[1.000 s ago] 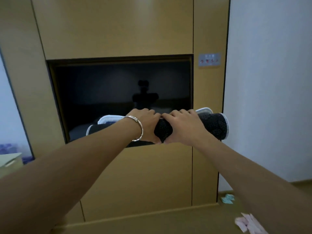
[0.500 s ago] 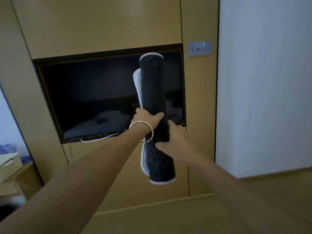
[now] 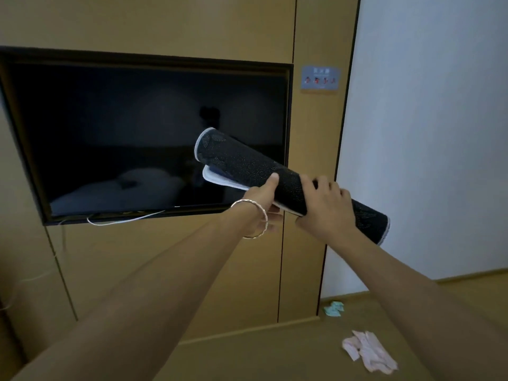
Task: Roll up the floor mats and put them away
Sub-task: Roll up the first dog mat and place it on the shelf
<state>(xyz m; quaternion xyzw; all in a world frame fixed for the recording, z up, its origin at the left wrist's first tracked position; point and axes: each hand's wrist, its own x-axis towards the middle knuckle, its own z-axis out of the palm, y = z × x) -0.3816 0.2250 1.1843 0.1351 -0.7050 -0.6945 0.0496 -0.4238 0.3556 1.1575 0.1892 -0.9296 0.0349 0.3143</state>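
Note:
A rolled-up floor mat, black with small dots and a white stitched edge, is held in the air in front of the wall-mounted television. It slants from upper left down to lower right. A pale inner layer sticks out under its left end. My left hand, with a silver bangle on the wrist, grips the roll from below near its middle, thumb up on the black side. My right hand wraps over the roll just to the right of the left hand.
A dark television screen is set into a wooden panel wall, with a white cable hanging below it. A switch plate is at right. A white wall stands beyond. Pink and teal scraps lie on the floor.
The roll went from level to upright and now slants down to the right. Both hands kept hold of it, and the view shifted left and closer to the television.

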